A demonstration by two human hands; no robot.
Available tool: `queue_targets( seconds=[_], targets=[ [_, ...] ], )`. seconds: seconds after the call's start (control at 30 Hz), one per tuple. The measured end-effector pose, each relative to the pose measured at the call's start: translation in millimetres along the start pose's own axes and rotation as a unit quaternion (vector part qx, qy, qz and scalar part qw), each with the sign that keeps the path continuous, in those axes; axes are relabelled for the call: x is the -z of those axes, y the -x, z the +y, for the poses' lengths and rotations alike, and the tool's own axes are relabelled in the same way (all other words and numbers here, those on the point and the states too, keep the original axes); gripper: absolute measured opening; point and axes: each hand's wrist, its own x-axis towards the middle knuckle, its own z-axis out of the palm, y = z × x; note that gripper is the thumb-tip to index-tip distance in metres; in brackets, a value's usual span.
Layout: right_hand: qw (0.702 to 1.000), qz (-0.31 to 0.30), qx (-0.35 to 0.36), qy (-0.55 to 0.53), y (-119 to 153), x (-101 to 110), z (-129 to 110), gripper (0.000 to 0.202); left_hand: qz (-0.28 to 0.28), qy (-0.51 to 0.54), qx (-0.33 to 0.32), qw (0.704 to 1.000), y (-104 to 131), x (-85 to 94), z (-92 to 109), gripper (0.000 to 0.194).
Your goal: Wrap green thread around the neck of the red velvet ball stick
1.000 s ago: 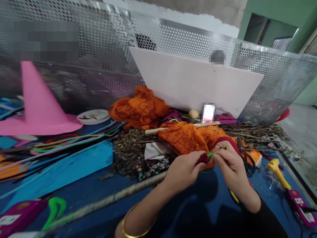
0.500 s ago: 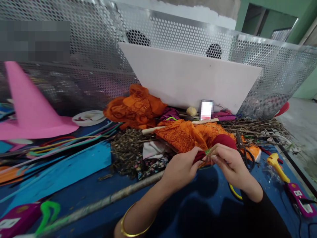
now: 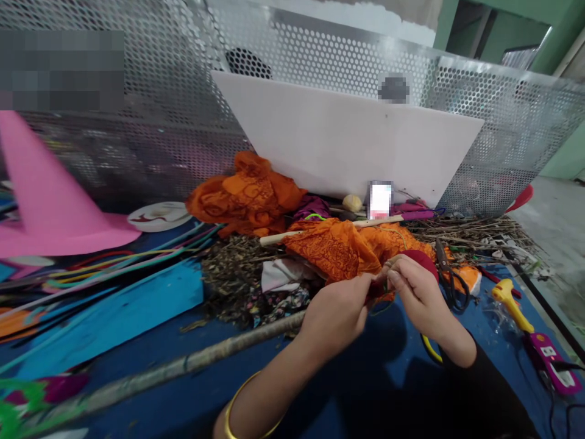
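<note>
Dark red fabric [image 3: 375,290] is pinched in my left hand [image 3: 336,311], which wears a gold bangle at the wrist. My right hand [image 3: 414,292] is closed close beside it, its fingertips together over a bit of thin green strand; exactly what they grip is too small to tell. A rounded dark red piece [image 3: 423,262] shows behind my right hand. Orange patterned cloth [image 3: 338,247] lies just beyond both hands, with a pale stick [image 3: 278,238] showing at its left.
Black scissors [image 3: 450,277] and a yellow glue gun [image 3: 512,302] lie right, near a purple power strip [image 3: 553,363]. A long pole [image 3: 205,360] crosses the blue table. A pink cone hat [image 3: 50,189] stands left; a white board [image 3: 347,140] leans behind.
My right hand has shifted slightly left and up, nearer my left hand, and the green strand between them is less visible. The view has shifted a little.
</note>
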Motion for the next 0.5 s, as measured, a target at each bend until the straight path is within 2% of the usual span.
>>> queue_targets(
  seconds=[0.17,0.37,0.5],
  targets=[
    [0.999,0.026,-0.031,-0.007,0,-3,6,0.025,0.016,-0.041,-0.025,0.999,0,-8.6,3,0.026],
    [0.998,0.017,-0.059,-0.012,1,-3,8,0.023,0.101,-0.084,-0.112,0.985,-1,-21.9,3,0.025],
    [0.997,0.022,-0.068,-0.016,1,-5,7,0.024,0.128,-0.127,-0.145,0.973,-1,-24.8,-1,0.028]
  ],
)
